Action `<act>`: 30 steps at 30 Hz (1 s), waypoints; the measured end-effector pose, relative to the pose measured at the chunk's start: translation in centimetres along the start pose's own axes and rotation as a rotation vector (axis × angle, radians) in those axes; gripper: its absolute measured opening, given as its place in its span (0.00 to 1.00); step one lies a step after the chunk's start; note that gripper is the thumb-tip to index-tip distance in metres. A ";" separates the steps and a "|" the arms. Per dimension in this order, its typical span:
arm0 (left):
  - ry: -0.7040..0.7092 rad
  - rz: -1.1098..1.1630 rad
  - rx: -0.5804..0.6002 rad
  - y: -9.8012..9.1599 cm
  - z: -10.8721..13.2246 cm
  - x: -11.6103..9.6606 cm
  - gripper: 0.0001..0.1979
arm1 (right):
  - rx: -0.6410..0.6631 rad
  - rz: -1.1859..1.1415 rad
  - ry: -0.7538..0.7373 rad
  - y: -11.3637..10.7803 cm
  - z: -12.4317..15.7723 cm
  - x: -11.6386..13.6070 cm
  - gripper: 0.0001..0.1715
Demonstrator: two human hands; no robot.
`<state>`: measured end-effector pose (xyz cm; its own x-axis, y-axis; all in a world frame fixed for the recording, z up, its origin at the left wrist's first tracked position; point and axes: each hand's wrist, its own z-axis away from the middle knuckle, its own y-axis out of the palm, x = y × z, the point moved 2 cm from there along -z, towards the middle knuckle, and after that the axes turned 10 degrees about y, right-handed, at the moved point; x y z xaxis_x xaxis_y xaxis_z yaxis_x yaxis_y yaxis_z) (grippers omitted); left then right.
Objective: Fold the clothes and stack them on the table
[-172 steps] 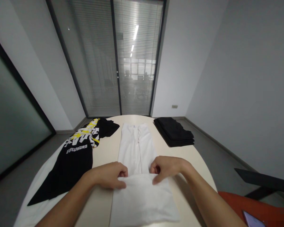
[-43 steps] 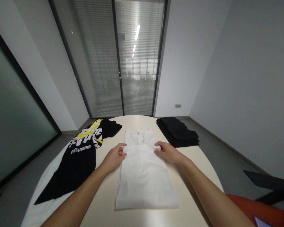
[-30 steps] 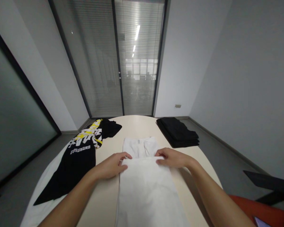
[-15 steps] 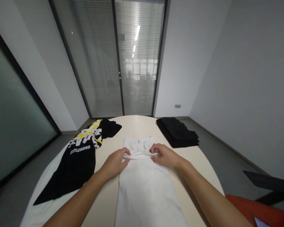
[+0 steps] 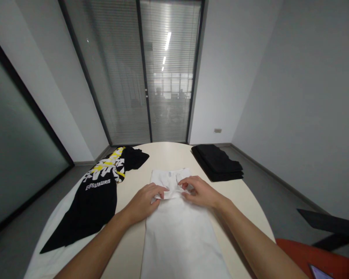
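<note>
A white T-shirt (image 5: 183, 236) lies in a long narrow strip in front of me, its far end folded over, with a small label near the far edge. My left hand (image 5: 147, 199) rests at the left side of that fold, index finger stretched over the cloth and thumb apart from it. On the right side of the fold is my right hand (image 5: 200, 192), fingers bent and a gap between them and the thumb. Both hands touch the cloth without visibly pinching it.
On the left of the round table (image 5: 165, 153) lies a black T-shirt (image 5: 95, 201) with yellow and white print, over white cloth (image 5: 66, 252). Folded black garments (image 5: 218, 162) are stacked at the back right. A red chair (image 5: 305, 252) stands at the lower right.
Both hands have loosened their pinch on the white T-shirt's folded edge. That edge now lies flatter, and the left fingers have moved right and stretched out over it.
</note>
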<state>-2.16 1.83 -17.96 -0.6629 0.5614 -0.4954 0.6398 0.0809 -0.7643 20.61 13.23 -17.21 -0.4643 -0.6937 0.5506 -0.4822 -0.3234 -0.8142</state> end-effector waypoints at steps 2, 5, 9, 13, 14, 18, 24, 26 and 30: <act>0.077 0.010 -0.002 -0.1 0.0 -0.4 0.13 | -0.010 0.017 -0.026 0.0 0.0 0.3 0.22; 0.144 0.036 0.006 -0.3 -0.1 -1.1 0.15 | -0.018 0.043 -0.120 0.0 0.2 1.3 0.27; 0.143 0.034 0.050 -0.3 -0.1 -1.7 0.17 | 0.018 0.028 -0.219 0.6 0.3 2.9 0.29; 0.127 0.007 0.074 -0.4 -0.1 -1.8 0.17 | -0.007 -0.002 -0.200 1.4 0.2 3.4 0.29; 0.130 0.007 0.077 -0.4 -0.1 -1.8 0.17 | -0.008 -0.004 -0.194 1.6 0.1 3.4 0.28; 0.142 0.016 0.081 -0.4 -0.1 -1.8 0.18 | -0.007 -0.007 -0.176 1.9 0.0 3.2 0.23; 0.144 0.082 0.066 -0.1 0.2 -1.7 0.23 | -0.024 -0.177 -0.160 1.9 0.0 2.7 0.06; 0.114 0.112 0.033 -0.1 0.1 -1.7 0.22 | -0.025 -0.234 -0.091 2.0 -0.1 2.3 0.05; -0.072 0.127 -0.151 -0.6 -0.3 -1.1 0.14 | -0.082 -0.389 0.060 2.1 -0.5 1.2 0.13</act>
<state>-1.72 1.46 -16.85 -0.5954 0.5153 -0.6164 0.7676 0.1383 -0.6258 18.67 12.06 -18.15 -0.2775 -0.4898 0.8265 -0.6867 -0.5005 -0.5272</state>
